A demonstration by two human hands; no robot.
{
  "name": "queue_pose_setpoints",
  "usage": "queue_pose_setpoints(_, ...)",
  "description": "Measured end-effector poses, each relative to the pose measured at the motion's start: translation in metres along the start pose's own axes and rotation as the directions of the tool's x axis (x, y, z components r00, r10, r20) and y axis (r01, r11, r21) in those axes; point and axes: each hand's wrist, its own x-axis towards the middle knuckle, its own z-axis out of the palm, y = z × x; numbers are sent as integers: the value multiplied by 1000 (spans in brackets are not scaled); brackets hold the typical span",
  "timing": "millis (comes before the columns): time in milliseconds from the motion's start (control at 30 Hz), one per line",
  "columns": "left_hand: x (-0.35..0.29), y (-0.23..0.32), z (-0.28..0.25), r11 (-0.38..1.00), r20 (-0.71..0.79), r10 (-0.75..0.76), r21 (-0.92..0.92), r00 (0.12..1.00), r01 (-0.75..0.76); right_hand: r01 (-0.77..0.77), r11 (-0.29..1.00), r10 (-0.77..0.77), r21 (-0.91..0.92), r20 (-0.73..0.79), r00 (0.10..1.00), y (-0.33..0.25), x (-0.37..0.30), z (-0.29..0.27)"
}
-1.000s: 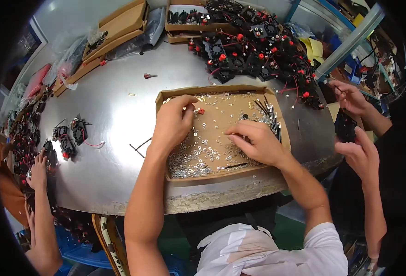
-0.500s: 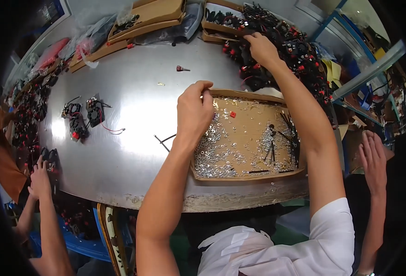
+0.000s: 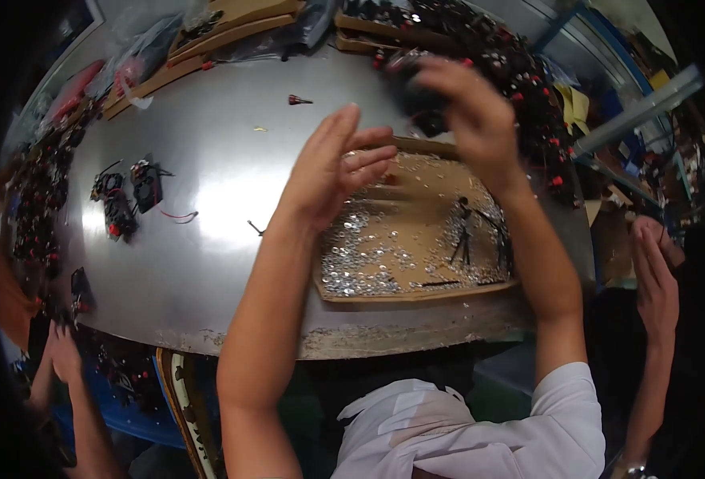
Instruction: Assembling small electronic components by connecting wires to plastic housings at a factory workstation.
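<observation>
My right hand point(image 3: 468, 112) is raised over the far edge of a shallow cardboard tray point(image 3: 416, 294) and grips a small black part point(image 3: 412, 86), blurred by motion. My left hand point(image 3: 328, 172) hovers over the tray's left end. Its fingers are stretched toward the right hand, and I see nothing in them. Many small silver screws point(image 3: 368, 259) lie in the tray, with a few thin black pieces point(image 3: 480, 227) to their right.
A heap of black parts with red wires point(image 3: 520, 72) lies beyond the tray. Small black fans point(image 3: 121, 195) sit at the left of the metal table point(image 3: 208, 120). Cardboard trays point(image 3: 208, 32) stand at the back. Other people's hands show at right point(image 3: 656, 275) and lower left point(image 3: 61, 359).
My right hand has come back from the far heap toward me, holding a black part. My left hand has lifted off the tray and opened toward it.
</observation>
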Motion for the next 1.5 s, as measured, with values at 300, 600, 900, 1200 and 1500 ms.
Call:
queue_pose_setpoints(300,-4,-8,14,945,101,-41,326,994,6,-251,966,242,62,124,962,-66,-76,-22)
queue_pose_setpoints(600,-16,-17,25,941,89,-22,339,996,-10,-640,749,596,171,247,764,-63,-101,-23)
queue_pose_setpoints(900,-9,-5,16,974,102,36,219,994,-58,-797,446,631,407,489,603,-61,-99,-28)
queue_pose_setpoints(1200,-3,8,-9,975,161,175,-165,971,-149,-674,726,628,139,268,731,-36,-115,-11)
queue_pose_setpoints(1500,5,8,-20,968,167,179,-205,970,-143,-632,774,604,32,265,752,-36,-114,-18)
